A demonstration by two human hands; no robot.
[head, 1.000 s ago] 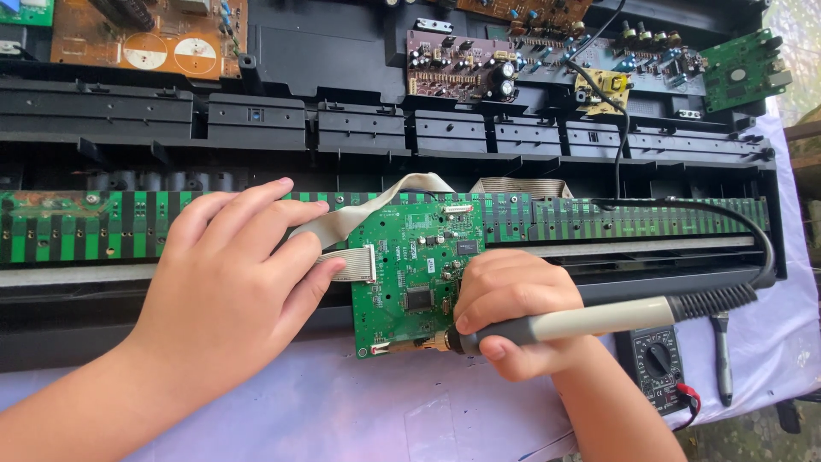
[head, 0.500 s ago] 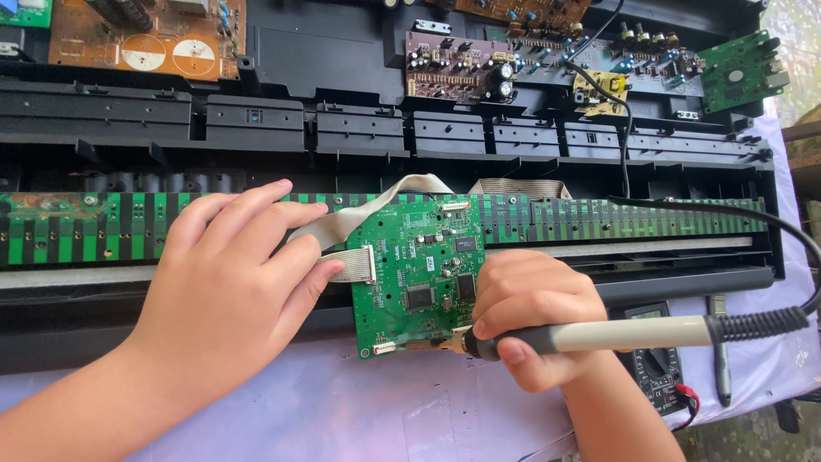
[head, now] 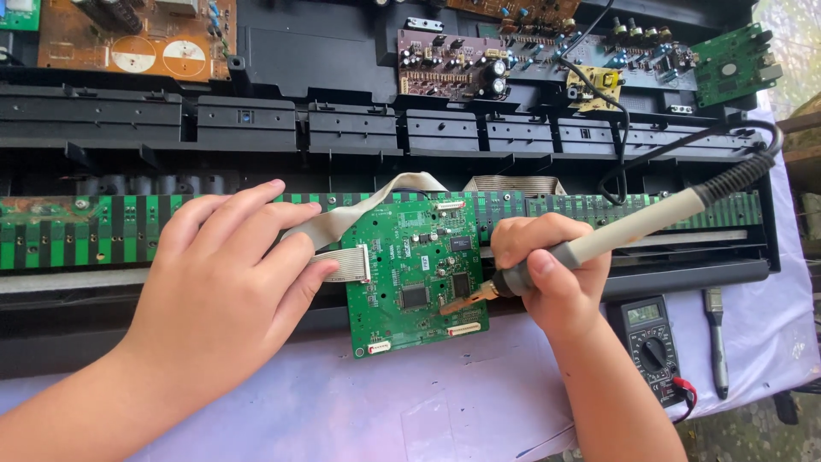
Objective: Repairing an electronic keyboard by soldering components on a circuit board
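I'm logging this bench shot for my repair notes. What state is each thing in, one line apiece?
Left hand: flat, fingers on the grey ribbon cable.
Right hand: gripping the soldering iron, tip on the board.
Green circuit board: loose, tilted, ribbon plugged in.
Black casing: opened, boards exposed.
Multimeter: lying idle.
Small brush: lying unused.

Single head-worn view, looking steeply down and forward from close above the work; the green circuit board sits near frame centre; the opened black keyboard chassis spans the upper frame; lavender cloth fills the lower edge.
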